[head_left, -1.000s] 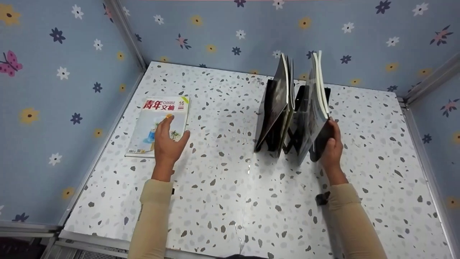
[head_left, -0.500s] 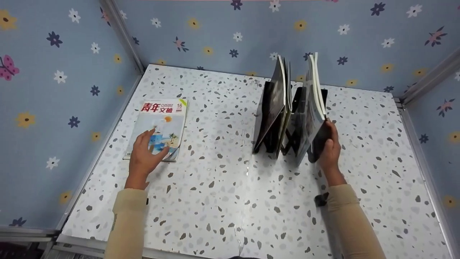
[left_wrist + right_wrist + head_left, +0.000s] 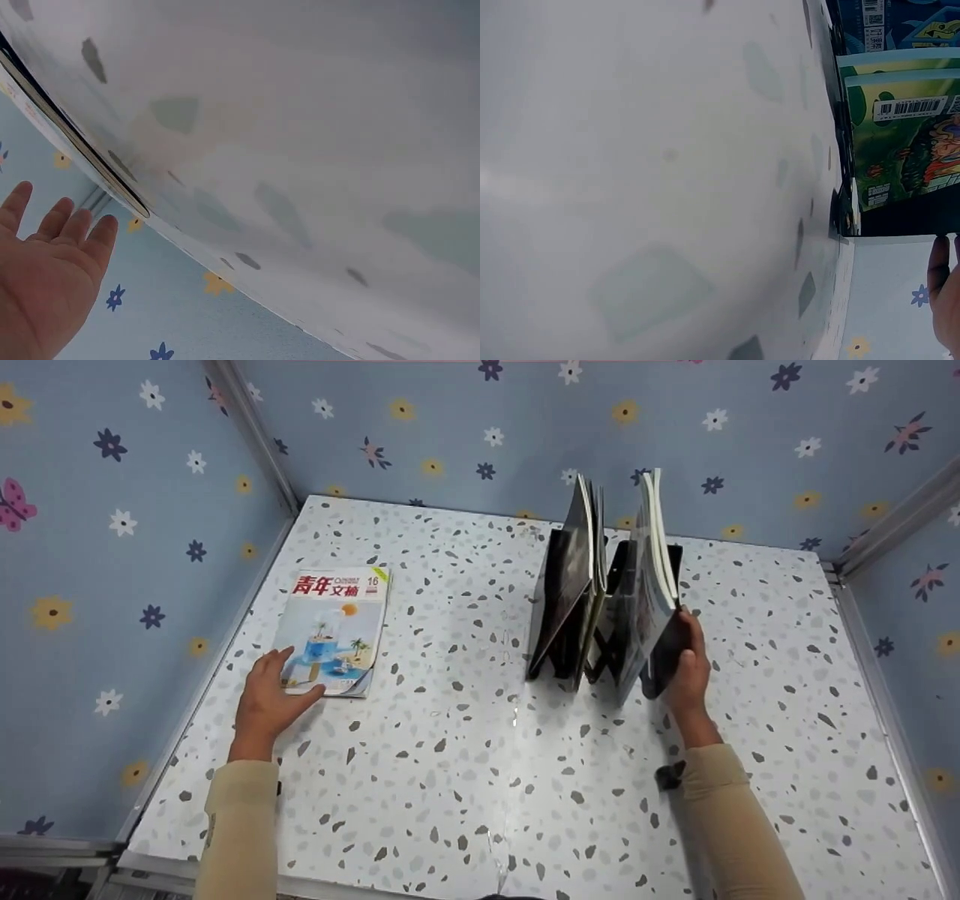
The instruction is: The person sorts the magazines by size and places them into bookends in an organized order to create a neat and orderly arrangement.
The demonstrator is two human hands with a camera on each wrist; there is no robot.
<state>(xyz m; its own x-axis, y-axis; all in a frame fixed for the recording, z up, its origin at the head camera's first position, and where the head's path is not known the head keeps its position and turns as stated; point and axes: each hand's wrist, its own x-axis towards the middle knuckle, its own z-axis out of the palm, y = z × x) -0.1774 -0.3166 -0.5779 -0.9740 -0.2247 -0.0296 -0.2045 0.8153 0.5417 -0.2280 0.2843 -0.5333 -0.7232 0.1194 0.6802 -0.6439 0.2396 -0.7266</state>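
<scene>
Flat on the table at left lies a magazine (image 3: 334,634) with red title characters and a beach picture; its lower right corner curls up. My left hand (image 3: 262,697) is spread at its lower left corner, thumb by the bottom edge. In the left wrist view the fingers of that hand (image 3: 52,277) are apart and hold nothing. A black folding book stand (image 3: 666,660) with crossed struts carries upright magazines (image 3: 655,544). My right hand (image 3: 691,675) rests against the stand's right end plate, fingers extended. Fingertips touch the plate's edge in the right wrist view, beside green-covered magazines (image 3: 900,150).
More thin magazines (image 3: 583,547) lean in the left part of the stand. Flowered blue panels (image 3: 450,435) enclose the speckled white table (image 3: 442,780) at the back and both sides. A small black object (image 3: 670,775) shows beside the right sleeve.
My left hand has moved from over the magazine's cover down and left to its lower left corner. The magazine stays in place. My right hand stays at the stand.
</scene>
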